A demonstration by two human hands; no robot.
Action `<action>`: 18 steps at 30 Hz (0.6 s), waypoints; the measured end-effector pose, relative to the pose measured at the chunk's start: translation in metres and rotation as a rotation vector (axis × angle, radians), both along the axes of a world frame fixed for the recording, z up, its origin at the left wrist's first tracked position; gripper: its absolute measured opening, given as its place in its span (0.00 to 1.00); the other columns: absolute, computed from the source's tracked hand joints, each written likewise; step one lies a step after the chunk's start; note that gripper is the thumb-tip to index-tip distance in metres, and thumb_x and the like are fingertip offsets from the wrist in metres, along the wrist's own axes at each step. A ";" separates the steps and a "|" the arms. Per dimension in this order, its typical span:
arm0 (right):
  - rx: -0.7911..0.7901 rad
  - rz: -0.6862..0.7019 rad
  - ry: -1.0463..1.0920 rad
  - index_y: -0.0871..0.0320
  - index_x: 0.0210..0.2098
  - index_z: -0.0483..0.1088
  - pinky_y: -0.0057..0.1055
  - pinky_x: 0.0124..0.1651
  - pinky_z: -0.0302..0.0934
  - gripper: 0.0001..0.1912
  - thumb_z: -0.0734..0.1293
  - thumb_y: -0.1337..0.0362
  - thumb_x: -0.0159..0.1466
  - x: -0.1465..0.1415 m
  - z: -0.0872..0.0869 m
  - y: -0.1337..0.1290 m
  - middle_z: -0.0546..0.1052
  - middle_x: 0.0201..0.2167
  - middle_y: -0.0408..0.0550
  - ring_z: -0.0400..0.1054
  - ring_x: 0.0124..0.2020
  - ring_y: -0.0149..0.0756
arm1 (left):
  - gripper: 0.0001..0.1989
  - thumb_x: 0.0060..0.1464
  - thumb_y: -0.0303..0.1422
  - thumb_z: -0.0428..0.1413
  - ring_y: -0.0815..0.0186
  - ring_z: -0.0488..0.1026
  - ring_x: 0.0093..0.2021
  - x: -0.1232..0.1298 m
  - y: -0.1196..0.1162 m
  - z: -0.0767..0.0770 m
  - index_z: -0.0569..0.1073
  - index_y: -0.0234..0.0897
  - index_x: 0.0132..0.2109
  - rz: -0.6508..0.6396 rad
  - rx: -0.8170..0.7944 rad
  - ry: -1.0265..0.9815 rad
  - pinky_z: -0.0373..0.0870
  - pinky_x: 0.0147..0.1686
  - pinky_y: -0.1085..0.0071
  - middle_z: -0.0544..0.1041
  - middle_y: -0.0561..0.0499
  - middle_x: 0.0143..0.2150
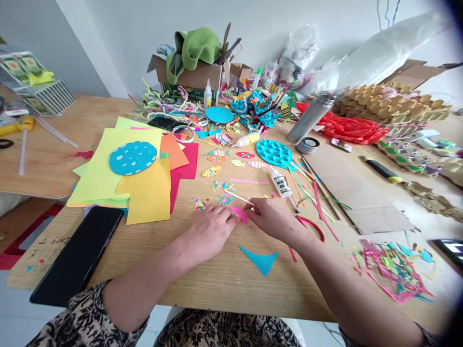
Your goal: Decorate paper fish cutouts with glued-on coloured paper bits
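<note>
A small pink paper cutout (239, 214), probably a fish shape, lies on the table between my hands. The curled fingers of my left hand (216, 222) grip its left edge and partly cover it. My right hand (272, 217) is closed around a thin white stick (237, 195), which points left over piles of tiny confetti (223, 198). Its fingertips are at the cutout's right side. Just behind the hands lie several decorated paper fish (211, 171) and a white glue bottle (280, 183). Red-handled scissors (311, 226) sit partly hidden by my right wrist. Nearer me is a blue paper scrap (261, 260).
Coloured paper sheets (103, 166) with a blue spotted oval (133, 158) and a black phone (77, 255) are at left. Cardboard (356, 193), a box cutter (382, 169) and paper scraps (394, 270) lie at right. A scaled blue disc (274, 153) and a silver flask (311, 118) stand farther back.
</note>
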State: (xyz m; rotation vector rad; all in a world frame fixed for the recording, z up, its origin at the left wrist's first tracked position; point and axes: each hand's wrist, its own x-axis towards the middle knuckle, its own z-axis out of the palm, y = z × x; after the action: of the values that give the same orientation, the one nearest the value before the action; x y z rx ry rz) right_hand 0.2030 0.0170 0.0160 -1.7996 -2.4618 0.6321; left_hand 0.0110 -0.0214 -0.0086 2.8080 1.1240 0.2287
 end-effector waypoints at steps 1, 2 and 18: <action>0.005 0.003 0.012 0.60 0.35 0.77 0.26 0.26 0.48 0.11 0.61 0.69 0.62 0.001 0.000 0.000 0.73 0.20 0.44 0.65 0.22 0.30 | 0.16 0.60 0.23 0.47 0.56 0.69 0.49 0.001 0.000 -0.001 0.70 0.33 0.53 0.001 0.011 0.009 0.67 0.50 0.57 0.73 0.44 0.45; 0.008 0.008 0.023 0.60 0.35 0.77 0.26 0.26 0.48 0.12 0.61 0.68 0.62 0.002 0.000 0.001 0.73 0.20 0.44 0.64 0.22 0.30 | 0.16 0.60 0.23 0.47 0.56 0.69 0.49 0.002 0.000 -0.002 0.70 0.34 0.54 0.002 0.019 0.019 0.68 0.50 0.57 0.72 0.44 0.45; -0.082 0.165 0.115 0.59 0.29 0.76 0.25 0.28 0.50 0.12 0.61 0.72 0.61 0.007 0.003 -0.001 0.78 0.25 0.45 0.65 0.24 0.28 | 0.15 0.60 0.24 0.48 0.53 0.68 0.52 0.005 -0.001 -0.004 0.70 0.34 0.53 0.025 0.045 0.032 0.67 0.53 0.54 0.72 0.43 0.51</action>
State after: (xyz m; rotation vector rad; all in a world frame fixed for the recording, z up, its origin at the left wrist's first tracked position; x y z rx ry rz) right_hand 0.2103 0.0163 0.0193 -1.5471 -2.5588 0.8328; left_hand 0.0164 -0.0221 -0.0127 2.8486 1.1753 0.2145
